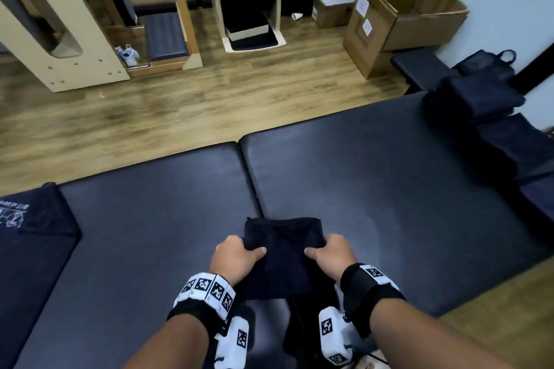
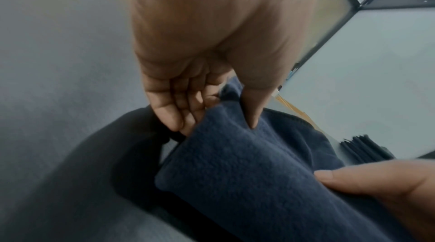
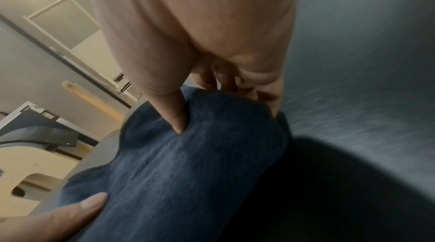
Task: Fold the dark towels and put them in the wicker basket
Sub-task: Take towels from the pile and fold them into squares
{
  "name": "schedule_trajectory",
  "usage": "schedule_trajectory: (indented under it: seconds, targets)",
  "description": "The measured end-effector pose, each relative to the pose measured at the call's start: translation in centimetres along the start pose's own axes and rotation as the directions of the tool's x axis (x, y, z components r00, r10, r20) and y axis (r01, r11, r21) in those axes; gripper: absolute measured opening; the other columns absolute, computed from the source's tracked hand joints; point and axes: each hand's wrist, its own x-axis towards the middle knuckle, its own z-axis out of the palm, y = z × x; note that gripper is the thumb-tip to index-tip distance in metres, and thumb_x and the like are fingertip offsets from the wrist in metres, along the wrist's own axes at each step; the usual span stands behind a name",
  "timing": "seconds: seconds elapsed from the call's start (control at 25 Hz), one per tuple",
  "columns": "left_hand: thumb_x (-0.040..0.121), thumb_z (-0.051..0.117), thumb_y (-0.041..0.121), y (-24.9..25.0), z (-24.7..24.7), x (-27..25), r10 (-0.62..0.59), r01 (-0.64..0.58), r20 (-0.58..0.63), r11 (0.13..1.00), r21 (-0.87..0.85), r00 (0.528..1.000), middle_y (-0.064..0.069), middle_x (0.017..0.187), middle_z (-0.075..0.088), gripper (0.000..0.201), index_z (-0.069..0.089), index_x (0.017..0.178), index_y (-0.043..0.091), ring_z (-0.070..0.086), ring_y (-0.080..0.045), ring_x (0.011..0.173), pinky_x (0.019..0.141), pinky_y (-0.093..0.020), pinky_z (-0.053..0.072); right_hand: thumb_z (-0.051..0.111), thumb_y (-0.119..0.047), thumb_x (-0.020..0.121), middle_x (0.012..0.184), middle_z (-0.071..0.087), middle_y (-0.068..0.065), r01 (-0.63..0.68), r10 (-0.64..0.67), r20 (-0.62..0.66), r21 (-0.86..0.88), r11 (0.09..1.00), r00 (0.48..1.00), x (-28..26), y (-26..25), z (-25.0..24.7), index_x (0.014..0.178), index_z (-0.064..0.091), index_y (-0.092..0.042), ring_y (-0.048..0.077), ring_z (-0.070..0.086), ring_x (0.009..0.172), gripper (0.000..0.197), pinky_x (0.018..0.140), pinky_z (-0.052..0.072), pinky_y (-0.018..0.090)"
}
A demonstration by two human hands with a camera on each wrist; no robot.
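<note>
A dark navy towel [image 1: 283,255], folded small, is held just above the black padded table [image 1: 389,189] near its front edge. My left hand [image 1: 239,255] grips its left side, thumb on top and fingers underneath, as the left wrist view shows with the towel [image 2: 247,171] pinched by the hand [image 2: 212,115]. My right hand [image 1: 328,255] grips the right side the same way, and the right wrist view shows the thumb of that hand [image 3: 212,108] pressed into the towel [image 3: 188,171]. No wicker basket is in view.
Another dark towel with white print [image 1: 27,219] lies at the table's left edge. A stack of dark folded towels [image 1: 479,105] sits at the far right. Beyond the table are wood floor, cardboard boxes [image 1: 404,18] and wooden equipment [image 1: 60,24].
</note>
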Motion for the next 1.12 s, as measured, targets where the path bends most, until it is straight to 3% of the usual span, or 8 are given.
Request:
schedule_trajectory:
  seconds: [0.08,0.16,0.24,0.32,0.52,0.72,0.92,1.12]
  targets:
    - [0.067,0.079,0.050,1.9,2.6,-1.3,0.034,-0.032,0.052,0.999,-0.039,0.998,-0.004,0.070,0.072,0.043,0.064,0.066,0.009,0.070,-0.023,0.072,0.064,-0.036,0.060,0.072,-0.043,0.061,0.082,0.075,-0.004,-0.011,0.010,0.015,0.048,0.999,1.000,0.2,3.8,-2.5,0.088,0.071,-0.016,0.019,0.072,0.079,0.038,0.080,0.060,0.040]
    - [0.069,0.083,0.042,5.0,5.8,-3.0,0.065,-0.056,0.103,0.994,-0.089,0.993,-0.005,0.066,0.071,0.040,0.068,0.071,0.005,0.070,-0.021,0.060,0.048,-0.034,0.056,0.073,-0.036,0.068,0.084,0.076,-0.002,-0.009,0.007,0.013,0.104,0.994,1.000,-0.4,7.7,-6.1,0.090,0.071,-0.015,0.018,0.072,0.079,0.030,0.079,0.060,0.037]
    - [0.074,0.084,0.033,8.0,9.1,-4.6,0.097,-0.082,0.138,0.990,-0.116,0.986,-0.003,0.065,0.069,0.032,0.067,0.071,0.006,0.067,-0.018,0.056,0.042,-0.030,0.051,0.072,-0.030,0.076,0.086,0.075,-0.001,0.011,-0.010,-0.005,0.116,0.993,1.000,-1.2,11.2,-9.7,0.092,0.071,-0.015,0.017,0.071,0.082,0.023,0.076,0.057,0.030]
    - [0.076,0.083,0.030,12.1,13.1,-7.0,0.124,-0.105,0.167,0.987,-0.118,0.978,0.001,0.063,0.065,0.028,0.063,0.069,0.012,0.063,-0.015,0.055,0.038,-0.025,0.046,0.071,-0.030,0.077,0.087,0.075,-0.002,0.030,-0.022,-0.051,0.164,0.986,0.998,-2.2,15.4,-14.1,0.092,0.071,-0.015,0.017,0.071,0.083,0.021,0.077,0.057,0.031]
    - [0.078,0.082,0.030,22.1,22.1,-11.4,0.208,-0.194,0.202,0.977,-0.086,0.957,-0.001,0.067,0.065,0.032,0.057,0.069,0.012,0.064,-0.017,0.058,0.039,-0.024,0.045,0.070,-0.030,0.071,0.081,0.072,-0.001,0.058,-0.003,-0.181,0.302,0.951,0.984,-3.2,24.7,-24.5,0.078,0.065,-0.018,0.022,0.070,0.084,0.015,0.079,0.058,0.039]
    - [0.076,0.083,0.028,29.9,27.7,-13.2,0.277,-0.269,0.225,0.961,-0.067,0.934,-0.001,0.063,0.065,0.033,0.058,0.068,0.009,0.064,-0.017,0.056,0.040,-0.025,0.046,0.071,-0.025,0.075,0.083,0.074,-0.002,0.111,-0.004,-0.278,0.369,0.923,0.961,-2.7,29.4,-32.0,0.084,0.067,-0.018,0.019,0.070,0.084,0.012,0.082,0.058,0.042]
    - [0.073,0.083,0.034,36.3,31.7,-11.0,0.318,-0.307,0.284,0.948,-0.083,0.905,-0.002,0.074,0.076,0.027,0.074,0.080,0.009,0.074,-0.020,0.070,0.055,-0.036,0.060,0.074,-0.022,0.081,0.086,0.073,-0.005,0.117,0.008,-0.331,0.356,0.927,0.943,0.5,31.0,-38.3,0.086,0.067,-0.020,0.015,0.070,0.083,0.009,0.084,0.058,0.041]
    - [0.078,0.080,0.026,44.5,35.5,-7.5,0.355,-0.323,0.302,0.934,-0.151,0.885,0.000,0.070,0.074,0.018,0.068,0.073,0.013,0.071,-0.017,0.064,0.049,-0.025,0.049,0.075,-0.022,0.080,0.091,0.073,-0.001,0.131,-0.013,-0.391,0.277,0.952,0.920,6.1,31.1,-46.1,0.095,0.069,-0.016,0.020,0.070,0.089,0.017,0.085,0.057,0.041]
